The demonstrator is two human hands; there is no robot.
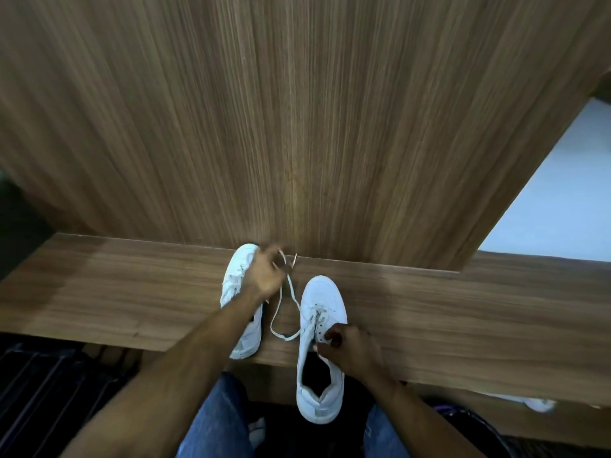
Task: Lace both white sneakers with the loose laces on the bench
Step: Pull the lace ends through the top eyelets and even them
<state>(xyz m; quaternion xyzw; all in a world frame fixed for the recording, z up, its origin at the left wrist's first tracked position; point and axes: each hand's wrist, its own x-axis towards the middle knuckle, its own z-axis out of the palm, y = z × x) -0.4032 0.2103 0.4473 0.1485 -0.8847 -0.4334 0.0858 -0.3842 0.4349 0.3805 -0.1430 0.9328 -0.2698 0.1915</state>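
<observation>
Two white sneakers, partly laced

Two sneakers on the table — the left sneaker nearer the back panel, the right sneaker closer in, heel over the front edge. Between them loops a lace. Left hand over the left sneaker, right hand on the right one.

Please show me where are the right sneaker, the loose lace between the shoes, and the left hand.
right sneaker (325, 294): head view, on its toe cap.
loose lace (277, 331): head view, on the loop lying on the bench.
left hand (264, 271): head view, on its back.
</observation>
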